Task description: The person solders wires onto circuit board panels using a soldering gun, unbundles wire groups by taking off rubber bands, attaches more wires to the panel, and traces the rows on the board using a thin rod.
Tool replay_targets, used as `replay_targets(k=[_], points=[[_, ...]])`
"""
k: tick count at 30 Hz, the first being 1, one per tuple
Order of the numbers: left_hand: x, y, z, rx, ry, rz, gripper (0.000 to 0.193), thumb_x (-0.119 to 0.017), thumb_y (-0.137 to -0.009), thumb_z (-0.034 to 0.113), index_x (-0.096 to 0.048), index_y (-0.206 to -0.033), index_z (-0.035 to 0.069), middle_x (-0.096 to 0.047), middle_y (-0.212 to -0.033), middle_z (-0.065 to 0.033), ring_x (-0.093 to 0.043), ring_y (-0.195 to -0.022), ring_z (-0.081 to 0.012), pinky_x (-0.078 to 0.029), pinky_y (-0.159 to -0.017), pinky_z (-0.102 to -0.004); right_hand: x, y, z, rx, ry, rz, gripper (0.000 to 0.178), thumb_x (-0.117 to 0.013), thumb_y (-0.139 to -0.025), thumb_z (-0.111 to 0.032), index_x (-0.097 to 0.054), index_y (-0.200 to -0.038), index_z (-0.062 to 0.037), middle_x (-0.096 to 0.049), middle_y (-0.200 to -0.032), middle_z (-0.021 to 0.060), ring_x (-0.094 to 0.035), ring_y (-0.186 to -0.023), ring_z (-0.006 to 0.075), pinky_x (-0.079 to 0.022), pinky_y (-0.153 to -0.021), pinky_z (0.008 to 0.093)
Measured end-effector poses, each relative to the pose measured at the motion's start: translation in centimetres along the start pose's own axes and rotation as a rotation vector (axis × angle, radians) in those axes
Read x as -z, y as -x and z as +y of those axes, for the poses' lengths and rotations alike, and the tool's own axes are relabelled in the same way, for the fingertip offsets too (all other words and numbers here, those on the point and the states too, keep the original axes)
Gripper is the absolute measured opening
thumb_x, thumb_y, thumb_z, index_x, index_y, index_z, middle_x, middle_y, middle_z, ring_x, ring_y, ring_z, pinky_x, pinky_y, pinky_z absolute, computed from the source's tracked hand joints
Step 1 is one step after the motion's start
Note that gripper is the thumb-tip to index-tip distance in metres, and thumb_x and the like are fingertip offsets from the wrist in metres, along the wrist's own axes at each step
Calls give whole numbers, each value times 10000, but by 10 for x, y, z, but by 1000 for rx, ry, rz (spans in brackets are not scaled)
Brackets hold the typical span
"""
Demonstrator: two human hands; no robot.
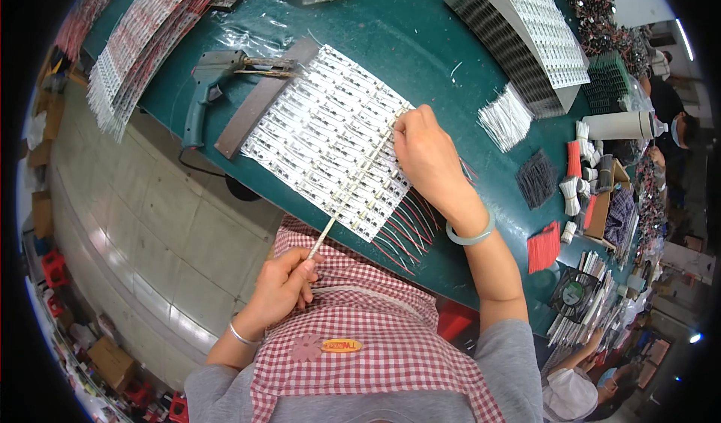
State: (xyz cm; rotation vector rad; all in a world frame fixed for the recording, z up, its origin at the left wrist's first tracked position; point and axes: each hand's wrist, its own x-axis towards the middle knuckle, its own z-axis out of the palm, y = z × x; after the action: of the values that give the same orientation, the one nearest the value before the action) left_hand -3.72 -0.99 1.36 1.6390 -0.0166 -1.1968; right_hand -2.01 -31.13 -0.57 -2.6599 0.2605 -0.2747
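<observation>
A white panel of small circuit boards (300, 134) lies at a slant on the green table in front of me, with red, white and dark wires fanning from its lower right side. My left hand (282, 284), closed at the table's near edge, pinches a thin pale strip (323, 237). That strip reaches up over the panel's near edge and appears to run on across the panel toward my right hand. At the panel's right side my right hand (426, 149) has its fingers closed and pressed down; what is under the fingertips is hidden.
A brown bar (251, 115) borders the panel's left side, beside a teal soldering gun (206, 92). Wired panels (143, 47) hang over the table's left edge. Stacked panels (537, 36) stand at the far right, near white (507, 119), black (536, 179) and red wire bundles (544, 248).
</observation>
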Motion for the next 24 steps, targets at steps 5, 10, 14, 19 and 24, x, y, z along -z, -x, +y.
replay_targets(k=[5, 10, 14, 19, 24], points=[[2, -8, 4, 15, -9, -32, 236, -495, -1042, 142, -632, -1131, -28, -614, -809, -60, -592, -523, -74, -473, -427, -211, 7, 12, 11, -78, -371, 59, 72, -597, -921, -4, -543, -961, 22, -562, -954, 161, -626, -793, 304, -512, -690, 403], [1, -14, 12, -17, -12, -43, 240, -497, -1039, 137, -627, -1129, -45, -612, -790, -57, -583, -500, -78, -465, -415, -206, 8, 11, 17, -90, -422, 150, 65, -602, -929, -9, -577, -974, 29, -574, -922, 151, -599, -768, 268, -493, -702, 369], [-4, -22, 18, -27, 21, -59, 245, -497, -1039, 134, -626, -1124, -55, -605, -767, -52, -579, -483, -83, -452, -401, -200, 9, 12, 18, -229, -530, 119, 71, -600, -929, -13, -582, -975, 38, -590, -923, 146, -602, -760, 251, -496, -695, 355], [-8, -29, 26, -49, 2, -58, 220, -486, -1043, 141, -629, -1098, -17, -602, -772, -38, -578, -500, -64, -457, -410, -204, 12, 13, 20, -369, -655, 38, 72, -587, -938, -14, -583, -983, 42, -594, -920, 115, -599, -673, 171, -506, -605, 305], [-12, -35, 33, -65, -50, -60, 199, -489, -1040, 136, -627, -1058, -6, -603, -769, -34, -582, -500, -63, -454, -409, -204, 10, 13, 22, -370, -737, 24, 67, -563, -952, -7, -583, -991, 44, -592, -908, 92, -595, -643, 119, -500, -533, 268]])
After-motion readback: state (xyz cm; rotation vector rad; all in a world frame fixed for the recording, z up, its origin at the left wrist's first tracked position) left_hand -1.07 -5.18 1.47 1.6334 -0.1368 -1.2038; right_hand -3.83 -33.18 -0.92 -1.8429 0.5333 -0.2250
